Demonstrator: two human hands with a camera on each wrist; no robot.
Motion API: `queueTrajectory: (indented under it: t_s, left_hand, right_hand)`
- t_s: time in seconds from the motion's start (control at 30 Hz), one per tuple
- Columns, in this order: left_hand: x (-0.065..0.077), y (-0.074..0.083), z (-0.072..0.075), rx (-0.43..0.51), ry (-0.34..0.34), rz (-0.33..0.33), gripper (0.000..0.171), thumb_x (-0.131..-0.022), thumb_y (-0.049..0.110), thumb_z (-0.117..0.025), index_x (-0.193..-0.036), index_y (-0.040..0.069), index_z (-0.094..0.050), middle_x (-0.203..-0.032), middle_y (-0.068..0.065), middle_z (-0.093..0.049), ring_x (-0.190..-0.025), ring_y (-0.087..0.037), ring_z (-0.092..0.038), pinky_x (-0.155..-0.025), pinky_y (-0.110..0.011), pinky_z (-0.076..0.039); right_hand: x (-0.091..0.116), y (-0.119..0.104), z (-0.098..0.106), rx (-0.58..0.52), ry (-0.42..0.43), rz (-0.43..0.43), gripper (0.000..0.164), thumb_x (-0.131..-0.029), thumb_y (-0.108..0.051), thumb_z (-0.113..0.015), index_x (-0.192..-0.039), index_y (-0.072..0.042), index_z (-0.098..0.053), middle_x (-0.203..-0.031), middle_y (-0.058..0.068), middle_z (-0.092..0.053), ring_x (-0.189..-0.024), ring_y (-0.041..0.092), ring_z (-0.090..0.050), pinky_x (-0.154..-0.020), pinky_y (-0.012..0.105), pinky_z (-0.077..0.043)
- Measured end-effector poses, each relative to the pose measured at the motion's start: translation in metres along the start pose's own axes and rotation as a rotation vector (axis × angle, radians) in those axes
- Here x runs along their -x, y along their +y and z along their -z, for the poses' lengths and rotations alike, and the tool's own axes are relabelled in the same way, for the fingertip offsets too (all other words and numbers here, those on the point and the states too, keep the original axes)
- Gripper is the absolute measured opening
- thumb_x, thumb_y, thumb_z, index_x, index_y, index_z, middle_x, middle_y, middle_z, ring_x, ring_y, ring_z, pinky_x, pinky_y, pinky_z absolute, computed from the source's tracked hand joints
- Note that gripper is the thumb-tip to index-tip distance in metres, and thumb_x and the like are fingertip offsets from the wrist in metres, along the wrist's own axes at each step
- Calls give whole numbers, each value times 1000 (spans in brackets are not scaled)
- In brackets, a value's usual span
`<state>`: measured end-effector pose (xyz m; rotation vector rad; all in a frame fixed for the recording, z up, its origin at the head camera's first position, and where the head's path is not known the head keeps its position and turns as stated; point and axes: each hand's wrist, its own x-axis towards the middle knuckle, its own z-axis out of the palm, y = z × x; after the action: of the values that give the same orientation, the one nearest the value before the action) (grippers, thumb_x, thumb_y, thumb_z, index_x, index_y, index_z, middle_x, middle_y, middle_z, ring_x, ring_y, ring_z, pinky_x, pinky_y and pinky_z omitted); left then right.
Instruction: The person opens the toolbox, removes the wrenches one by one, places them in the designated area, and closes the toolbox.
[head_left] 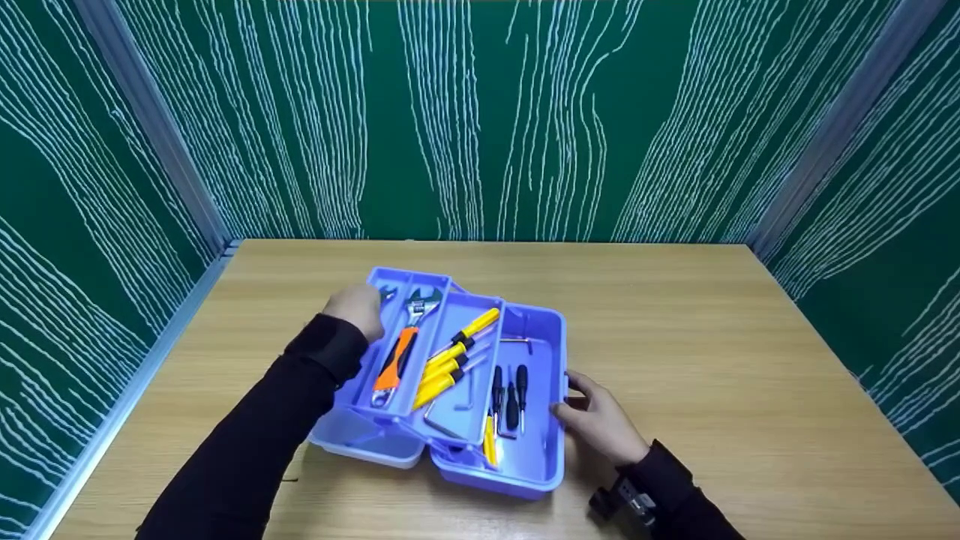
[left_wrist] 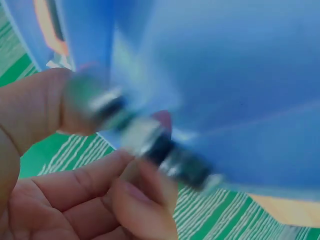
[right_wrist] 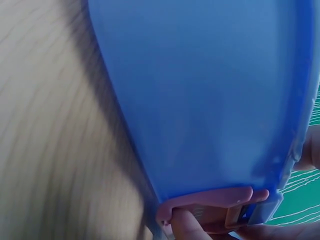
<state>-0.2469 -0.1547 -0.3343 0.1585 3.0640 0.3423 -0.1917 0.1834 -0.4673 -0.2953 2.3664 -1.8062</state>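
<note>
A purple cantilever toolbox [head_left: 553,337] stands open on the table, its trays spread to the left. In the left wrist view my left hand [left_wrist: 90,190] pinches a blurred, shiny metal wrench [left_wrist: 145,137]. The head view shows that left hand [head_left: 354,311] at the far-left tray, its fingers hidden, with wrench jaws [head_left: 388,294] beside it. An orange-handled adjustable wrench [head_left: 401,352] lies in the adjoining compartment. At the box's right side my right hand [head_left: 604,420] grips the wall; one finger is at the pink latch [right_wrist: 210,198] in the right wrist view.
Yellow-handled screwdrivers [head_left: 442,375] and hex keys lie in the middle tray. Black-handled screwdrivers [head_left: 512,405] lie in the box's bottom. The toolbox lid [head_left: 375,450] is folded out beneath the trays. Green panels [head_left: 495,135] with white lines surround the wooden table [head_left: 675,315].
</note>
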Motion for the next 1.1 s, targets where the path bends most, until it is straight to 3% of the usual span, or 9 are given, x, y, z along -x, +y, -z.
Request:
queueTrajectory:
  t_s: [0.1, 0.23, 0.33, 0.47, 0.6, 0.7, 0.77, 0.93, 1.1]
  left_hand:
    - [1, -4, 4, 32, -6, 10, 28, -77, 4, -65, -61, 11, -43, -66, -1, -37, -62, -19, -40, -55, -28, -32]
    - [6, -7, 10, 98, -10, 52, 13, -85, 10, -66, -83, 0, -58, -76, -6, -43, -68, -22, -44, -61, -29, -34]
    - [8, -9, 11, 155, 6, 65, 17, -89, 9, -61, -98, -6, -62, -83, -10, -50, -73, -24, -49, -64, -30, -38]
    - [11, -9, 8, 184, 44, 58, 17, -91, 3, -50, -96, -8, -62, -86, -14, -55, -74, -26, -51, -67, -35, -45]
    - [17, -1, 2, 182, 105, 26, 26, -94, 1, -43, -106, -13, -62, -102, -23, -62, -87, -32, -58, -81, -44, -52]
    - [22, 10, -2, 225, 149, 7, 33, -97, 3, -41, -121, -15, -55, -115, -28, -57, -97, -35, -59, -89, -47, -51]
    - [28, 19, -4, 287, 185, -5, 35, -99, 5, -42, -126, -14, -51, -116, -26, -54, -95, -35, -58, -86, -46, -52]
    - [44, 43, -19, 480, 354, -135, 29, -100, 4, -44, -124, -8, -53, -107, -21, -52, -80, -28, -53, -70, -41, -52]
    - [62, 66, -43, 571, 471, -295, 34, -99, 2, -47, -131, -8, -51, -104, -18, -52, -76, -20, -48, -65, -33, -50]
  right_hand:
    - [1, -1, 2, -19, -32, 10, 63, -90, -5, -62, -143, 14, -35, -131, 37, -52, -116, 44, -60, -81, 28, -58]
    - [0, -4, 4, -23, -36, -10, 64, -90, -7, -63, -144, 12, -35, -131, 37, -53, -115, 43, -61, -81, 29, -58]
    - [-1, -8, 6, -20, -13, -24, 64, -90, -8, -64, -144, 12, -35, -133, 35, -52, -117, 41, -60, -84, 31, -58]
    - [-1, -17, 8, -20, 50, -30, 61, -91, -7, -64, -143, 11, -39, -141, 31, -48, -124, 41, -55, -97, 37, -54]
    - [-1, -28, 11, 2, 98, -20, 58, -93, -9, -62, -142, 11, -39, -145, 28, -46, -128, 42, -51, -103, 41, -50]
    - [0, -37, 11, -2, 126, 2, 54, -95, -10, -60, -142, 10, -42, -143, 27, -49, -128, 39, -53, -103, 36, -49]
    - [-1, -43, 9, -23, 152, 26, 48, -96, -8, -59, -140, 8, -46, -139, 26, -53, -125, 32, -57, -101, 29, -50]
    - [-3, -58, 3, -140, 165, 97, 36, -97, -2, -54, -132, 7, -54, -130, 25, -60, -110, 13, -65, -95, 24, -53]
    - [-6, -72, -6, -171, 69, 167, 32, -100, -9, -53, -128, 7, -56, -127, 27, -61, -109, 12, -66, -97, 32, -54]
